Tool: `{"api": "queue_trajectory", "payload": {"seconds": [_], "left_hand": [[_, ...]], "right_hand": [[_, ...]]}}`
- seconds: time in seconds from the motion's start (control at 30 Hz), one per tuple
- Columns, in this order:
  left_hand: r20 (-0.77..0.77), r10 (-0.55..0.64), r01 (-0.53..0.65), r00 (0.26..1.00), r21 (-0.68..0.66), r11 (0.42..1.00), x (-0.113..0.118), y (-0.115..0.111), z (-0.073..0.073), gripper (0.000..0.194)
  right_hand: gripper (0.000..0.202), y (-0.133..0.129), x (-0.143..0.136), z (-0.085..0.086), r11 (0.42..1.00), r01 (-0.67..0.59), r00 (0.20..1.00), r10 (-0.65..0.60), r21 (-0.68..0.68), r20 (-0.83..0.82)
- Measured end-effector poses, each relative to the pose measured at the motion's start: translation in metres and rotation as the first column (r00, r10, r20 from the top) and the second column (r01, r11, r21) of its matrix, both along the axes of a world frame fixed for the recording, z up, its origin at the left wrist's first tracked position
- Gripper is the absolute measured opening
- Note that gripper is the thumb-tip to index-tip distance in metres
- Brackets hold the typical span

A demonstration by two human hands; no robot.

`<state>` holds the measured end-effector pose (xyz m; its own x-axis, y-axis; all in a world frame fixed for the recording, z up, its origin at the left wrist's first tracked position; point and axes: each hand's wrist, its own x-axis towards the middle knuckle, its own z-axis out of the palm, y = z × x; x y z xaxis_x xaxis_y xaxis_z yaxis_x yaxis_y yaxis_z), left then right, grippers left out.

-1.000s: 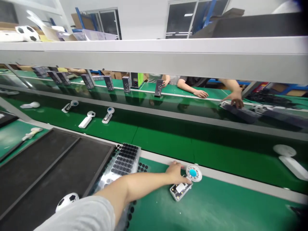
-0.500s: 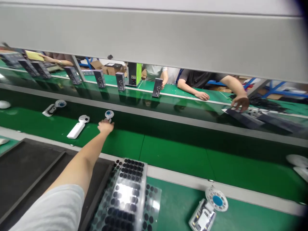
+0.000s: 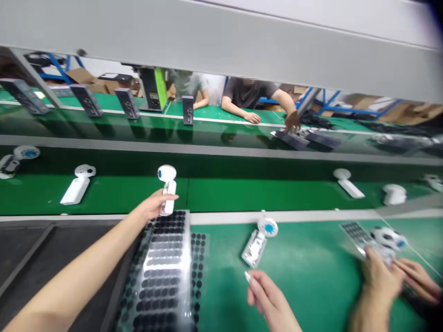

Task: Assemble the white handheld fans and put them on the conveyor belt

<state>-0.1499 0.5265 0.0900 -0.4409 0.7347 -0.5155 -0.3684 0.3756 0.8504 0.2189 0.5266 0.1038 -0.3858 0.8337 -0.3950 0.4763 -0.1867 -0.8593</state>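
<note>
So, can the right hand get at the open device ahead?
Probably yes: the open device lies beyond the right hand, with nothing visible between them, though that hand seems to pinch something small and white.

Your left arm is bare along all that shows, reaching from the lower left corner up and inward, nearly straight, with the forearm and wrist in one slanting line. At its end your left hand is closed in a grip, the thumb laid across the front and pointing right, the other fingers mostly hidden behind. Your right hand comes in from the bottom edge, lower and nearer to you, pointing up and to the left. Its thumb and fingertips are drawn together in a pinch; its wrist is cut off by the edge. Your two hands are well apart.
</note>
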Motion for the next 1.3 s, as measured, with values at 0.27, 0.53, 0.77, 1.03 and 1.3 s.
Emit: {"api": "queue_trajectory", "payload": {"seconds": [0.27,0.53,0.77,1.03,1.3], "left_hand": [[0.459,-0.171,0.143,0.872,0.095,0.985,0.188,-0.031,0.026,0.038],[0.356,-0.237,0.226,0.904,0.071,0.971,0.235,-0.047,0.051,0.026],[0.157,-0.336,0.327,0.929,0.077,0.942,0.245,-0.055,0.062,0.035],[0.2,-0.355,0.348,0.913,0.07,0.935,0.257,-0.057,0.064,0.04],[0.206,-0.324,0.336,0.923,-0.025,0.941,0.263,-0.06,0.065,0.04]], "right_hand": [[0.021,0.0,-0.005,0.024,0.985,-0.172,0.948,0.16,-0.02,-0.276],[0.016,-0.011,0.015,0.043,0.982,-0.176,0.921,0.188,0.067,-0.342],[0.014,-0.018,0.033,0.043,0.96,-0.256,0.925,0.277,0.112,-0.259],[0.013,-0.02,0.042,0.044,0.959,-0.275,0.921,0.283,0.067,-0.268],[0.012,-0.019,0.044,0.034,0.951,-0.307,0.889,0.304,0.048,-0.343]]}}
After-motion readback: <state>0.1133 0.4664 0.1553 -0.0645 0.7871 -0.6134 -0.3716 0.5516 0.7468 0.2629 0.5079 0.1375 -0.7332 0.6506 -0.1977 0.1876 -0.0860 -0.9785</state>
